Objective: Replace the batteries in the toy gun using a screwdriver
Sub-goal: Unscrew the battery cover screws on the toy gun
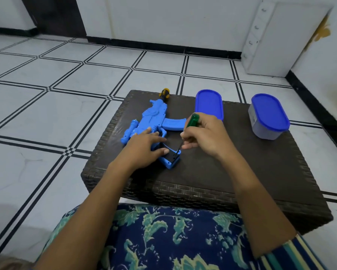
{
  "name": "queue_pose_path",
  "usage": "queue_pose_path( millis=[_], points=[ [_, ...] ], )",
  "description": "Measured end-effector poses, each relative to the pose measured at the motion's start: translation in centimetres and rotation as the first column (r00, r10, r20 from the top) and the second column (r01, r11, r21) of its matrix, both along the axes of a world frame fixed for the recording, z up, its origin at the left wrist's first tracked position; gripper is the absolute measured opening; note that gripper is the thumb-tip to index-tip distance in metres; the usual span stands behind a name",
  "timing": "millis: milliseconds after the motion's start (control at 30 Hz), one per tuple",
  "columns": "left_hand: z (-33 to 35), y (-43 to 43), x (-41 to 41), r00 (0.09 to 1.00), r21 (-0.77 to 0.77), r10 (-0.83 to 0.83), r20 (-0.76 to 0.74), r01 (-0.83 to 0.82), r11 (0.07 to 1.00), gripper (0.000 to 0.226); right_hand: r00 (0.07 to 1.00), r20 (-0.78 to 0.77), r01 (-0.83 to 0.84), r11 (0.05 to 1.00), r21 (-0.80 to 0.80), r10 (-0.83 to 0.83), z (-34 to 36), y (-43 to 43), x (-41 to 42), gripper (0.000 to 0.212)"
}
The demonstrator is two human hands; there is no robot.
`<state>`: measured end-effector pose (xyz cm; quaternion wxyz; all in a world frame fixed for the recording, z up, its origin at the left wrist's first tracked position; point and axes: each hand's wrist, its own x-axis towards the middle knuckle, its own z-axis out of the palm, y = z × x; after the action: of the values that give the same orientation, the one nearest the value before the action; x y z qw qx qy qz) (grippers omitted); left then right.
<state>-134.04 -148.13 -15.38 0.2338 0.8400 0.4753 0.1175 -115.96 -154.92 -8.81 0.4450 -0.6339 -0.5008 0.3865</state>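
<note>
The blue plastic toy gun (154,115) lies flat on its side on the dark brown woven wicker table (202,172), with its barrel pointing away and to the left and its grip end nearest the person. The left hand (144,147) rests on the middle of the toy with its fingers laid out fairly straight, pressing down rather than curling round it. Its thumb reaches to the edge of the black rectangular panel (170,152) set in the grip. The right hand (204,135), just right of the grip, pinches the green-handled screwdriver with a thin dark shaft (192,120). The tool leans up and to the right, and its tip touches the near right corner of the black panel.

At the far end of the gun sits a yellow-and-black rounded piece (164,93); whether it belongs to the toy I cannot tell.

Beyond the right hand sits a blue oval lid (208,106); whatever is under it is hidden. Well to the right stands a translucent grey oval container with a blue lid (269,117), shut, its contents not visible
</note>
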Motion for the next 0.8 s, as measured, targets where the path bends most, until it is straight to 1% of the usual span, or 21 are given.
queue_pose_path(
  millis=[133,233,267,333,400,500,533,567,667,700,733,800],
  points=[
    [-0.1,0.4,0.1,1.000,-0.041,0.019,0.002,-0.018,0.999,0.048,0.999,-0.002,-0.054,0.998,-0.014,0.054,-0.3,-0.1,0.0,0.015],
    [-0.5,-0.3,0.2,0.998,0.007,0.039,0.055,-0.040,0.999,0.045,0.997,-0.003,-0.080,0.997,0.004,0.080,-0.7,-0.2,-0.1,0.017],
    [-0.5,-0.4,0.3,0.998,0.021,0.049,0.050,-0.050,0.998,0.044,0.997,-0.004,-0.079,0.997,0.015,0.079,-0.9,-0.2,-0.1,0.017],
    [-0.3,-0.5,0.6,0.998,0.057,0.057,-0.014,-0.056,0.997,0.039,0.997,0.000,-0.081,0.996,0.043,0.081,-1.1,-0.2,-0.1,0.016],
    [0.0,-0.4,0.8,0.997,0.125,0.040,-0.069,-0.032,0.992,0.032,0.995,0.051,-0.095,0.991,0.092,0.090,-1.3,-0.3,-0.3,0.013],
    [0.2,0.0,0.9,0.995,0.194,0.031,-0.094,-0.012,0.981,0.029,0.990,0.098,-0.117,0.981,0.156,0.103,-1.3,-0.4,-1.0,0.016],
    [0.2,0.1,0.9,0.995,0.191,0.034,-0.092,-0.016,0.981,0.029,0.990,0.103,-0.117,0.979,0.168,0.100,-1.3,-0.4,-1.2,0.020],
    [0.3,0.1,0.9,0.995,0.189,0.039,-0.091,-0.021,0.982,0.029,0.990,0.110,-0.110,0.978,0.177,0.091,-1.2,-0.5,-1.5,0.028],
    [0.2,0.1,0.8,0.994,0.189,0.043,-0.104,-0.022,0.982,0.031,0.981,0.176,-0.120,0.967,0.225,0.081,-1.3,-0.3,-1.6,0.063],
    [0.2,0.1,0.8,0.993,0.190,0.039,-0.109,-0.018,0.982,0.032,0.972,0.217,-0.137,0.961,0.241,0.084,-1.3,-0.3,-1.5,0.067],
    [0.3,0.1,0.7,0.993,0.189,0.037,-0.109,-0.016,0.982,0.032,0.963,0.255,-0.156,0.956,0.248,0.091,-1.4,-0.2,-1.5,0.064],
    [0.4,0.1,0.7,0.995,0.184,0.031,-0.099,-0.012,0.983,0.031,0.955,0.282,-0.174,0.949,0.263,0.097,-1.5,-0.2,-1.6,0.048]
  ],
)
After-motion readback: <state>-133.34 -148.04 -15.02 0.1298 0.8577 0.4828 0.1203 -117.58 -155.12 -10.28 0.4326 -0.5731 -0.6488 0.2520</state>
